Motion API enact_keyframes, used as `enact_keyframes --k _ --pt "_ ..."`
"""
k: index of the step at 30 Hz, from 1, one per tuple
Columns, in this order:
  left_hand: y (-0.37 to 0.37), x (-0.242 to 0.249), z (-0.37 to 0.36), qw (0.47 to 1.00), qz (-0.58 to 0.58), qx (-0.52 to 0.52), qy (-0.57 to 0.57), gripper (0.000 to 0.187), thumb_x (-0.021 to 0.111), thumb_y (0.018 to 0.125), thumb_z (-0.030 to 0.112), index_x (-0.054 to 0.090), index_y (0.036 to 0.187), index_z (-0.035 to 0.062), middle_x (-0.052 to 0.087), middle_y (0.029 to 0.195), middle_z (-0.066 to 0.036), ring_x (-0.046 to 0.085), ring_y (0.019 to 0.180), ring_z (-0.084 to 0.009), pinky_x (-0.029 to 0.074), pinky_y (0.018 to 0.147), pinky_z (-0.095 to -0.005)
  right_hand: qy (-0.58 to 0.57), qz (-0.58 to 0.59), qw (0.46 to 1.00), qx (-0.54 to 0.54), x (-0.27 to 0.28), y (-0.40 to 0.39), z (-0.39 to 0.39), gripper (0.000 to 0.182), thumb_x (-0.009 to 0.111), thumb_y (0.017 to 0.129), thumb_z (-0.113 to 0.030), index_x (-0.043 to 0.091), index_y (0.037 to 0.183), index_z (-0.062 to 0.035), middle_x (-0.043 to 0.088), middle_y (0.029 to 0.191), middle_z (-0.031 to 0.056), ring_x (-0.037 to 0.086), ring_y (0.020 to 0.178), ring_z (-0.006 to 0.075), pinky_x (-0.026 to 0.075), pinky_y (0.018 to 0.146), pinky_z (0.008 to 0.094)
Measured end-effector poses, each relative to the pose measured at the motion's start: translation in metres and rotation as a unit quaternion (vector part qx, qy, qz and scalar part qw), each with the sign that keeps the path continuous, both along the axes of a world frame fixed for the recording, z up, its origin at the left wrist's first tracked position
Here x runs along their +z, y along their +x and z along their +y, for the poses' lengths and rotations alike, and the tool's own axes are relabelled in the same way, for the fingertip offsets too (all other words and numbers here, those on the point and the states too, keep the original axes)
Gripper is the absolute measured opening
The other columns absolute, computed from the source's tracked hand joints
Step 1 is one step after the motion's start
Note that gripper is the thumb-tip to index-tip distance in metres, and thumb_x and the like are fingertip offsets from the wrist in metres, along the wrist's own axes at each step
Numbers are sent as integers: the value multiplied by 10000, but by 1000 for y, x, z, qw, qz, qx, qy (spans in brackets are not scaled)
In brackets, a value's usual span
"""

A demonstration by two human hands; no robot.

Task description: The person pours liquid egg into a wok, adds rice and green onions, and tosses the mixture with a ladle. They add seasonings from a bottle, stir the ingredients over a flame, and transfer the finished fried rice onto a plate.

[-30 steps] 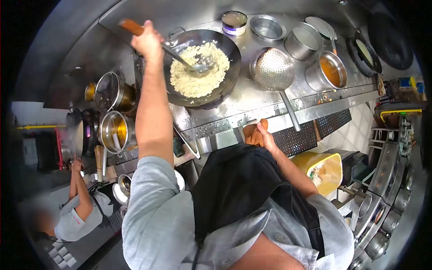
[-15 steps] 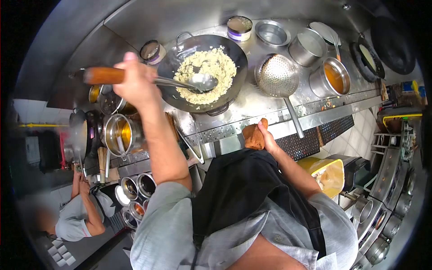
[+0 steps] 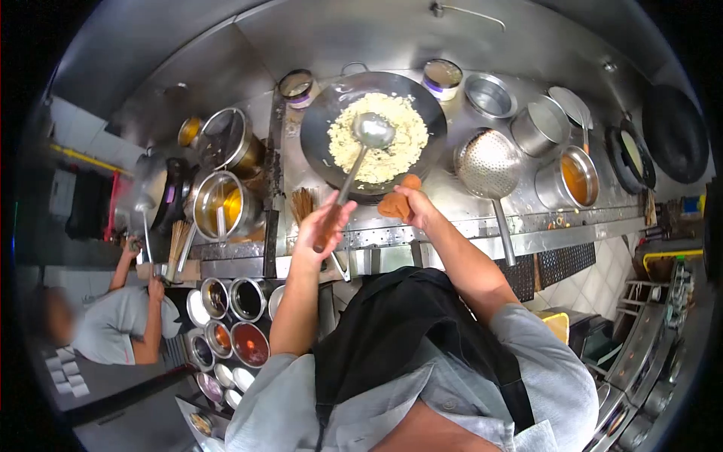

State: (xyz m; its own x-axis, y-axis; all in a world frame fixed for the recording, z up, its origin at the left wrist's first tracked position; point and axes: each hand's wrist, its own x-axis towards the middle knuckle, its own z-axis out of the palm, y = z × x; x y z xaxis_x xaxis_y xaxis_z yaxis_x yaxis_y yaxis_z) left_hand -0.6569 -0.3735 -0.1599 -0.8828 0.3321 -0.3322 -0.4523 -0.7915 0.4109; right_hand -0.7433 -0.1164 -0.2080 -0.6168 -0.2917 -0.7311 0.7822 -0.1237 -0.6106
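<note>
A ladle [image 3: 373,130] with a wooden handle is in my left hand [image 3: 322,222], its bowl over the pale, crumbly food [image 3: 403,139] in a large dark wok [image 3: 316,132]. The fingers of that hand are loosely curled around the handle, in front of the wok. My right hand [image 3: 419,209] grips a brown-orange cloth [image 3: 394,206] at the wok's near rim; the cloth hides whatever part of the rim lies beneath it.
A perforated strainer [image 3: 488,162] and a pot of orange liquid [image 3: 576,179] stand right of the wok. Two tins sit behind it. At left are a pot of yellow liquid [image 3: 218,205], sauce containers [image 3: 249,343] and a co-worker [image 3: 120,324] with a ladle.
My left hand has swung from beside the wok's left edge to in front of it, turning the ladle handle towards me. My right hand has brought the cloth up to the wok's rim.
</note>
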Motion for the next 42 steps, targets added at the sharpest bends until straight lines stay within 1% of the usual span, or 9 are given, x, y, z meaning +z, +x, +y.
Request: enact_keyframes --k 2,5,8,12,18,26,35,40,42 --pt "3 4 18 983 -144 -46 -106 237 549 971 216 528 1192 134 617 825 -25 506 535 -84 368 390 -202 -188 -77 978 -55 -37 -16 0 392 589 904 -337 593 1127 -15 674 963 117 665 843 258 561 753 396" --pt "15 20 25 919 -55 -141 -363 300 552 960 206 508 1251 145 528 731 8 457 510 -73 332 388 -242 -203 -52 977 -38 -65 -24 4 353 548 899 -225 579 1142 29 669 1002 159 671 901 309 556 852 411" --pt "61 37 -31 581 243 -117 -768 618 567 894 111 368 1479 122 619 758 -84 548 529 -154 487 560 -329 -201 -47 976 -76 -23 6 8 310 510 913 -203 579 1113 24 660 1010 158 671 895 292 563 822 405" --pt "114 204 -71 618 5 -321 -718 697 666 842 79 423 1474 247 619 720 -54 498 503 -82 441 474 -281 -196 -94 963 -158 48 65 13 299 479 918 -221 538 1092 16 648 1012 141 671 877 269 568 765 395" --pt "104 66 -28 522 170 -191 -814 628 608 895 160 381 1475 242 658 958 -278 654 897 -424 505 808 -484 -201 18 975 -92 -36 60 -4 459 555 889 -269 513 1235 29 626 1134 198 636 1026 320 533 890 456" --pt "148 176 -13 602 35 -247 -758 665 661 864 113 401 1463 241 660 947 -251 631 911 -437 501 781 -458 -143 -17 983 -116 45 102 23 475 552 857 -284 505 1196 46 624 1033 193 638 952 324 542 859 465" --pt "118 81 28 543 58 -198 -814 609 657 884 145 429 1445 206 625 1147 -250 611 1066 -409 498 860 -445 -140 26 990 -5 -27 138 55 424 552 870 -229 588 1184 53 660 1091 192 659 1001 303 533 908 414" --pt "160 138 -4 635 107 -172 -746 644 660 870 47 434 1455 191 669 851 -196 617 701 -297 499 740 -323 -156 -26 983 -94 32 110 44 435 554 859 -296 584 1122 49 649 1045 177 651 962 295 539 851 419" --pt "145 176 1 598 28 -263 -757 623 661 863 100 448 1440 203 632 859 -270 646 850 -428 504 755 -430 -165 -34 979 -115 26 53 19 426 557 863 -274 553 1140 49 645 1057 181 650 965 309 542 851 455"
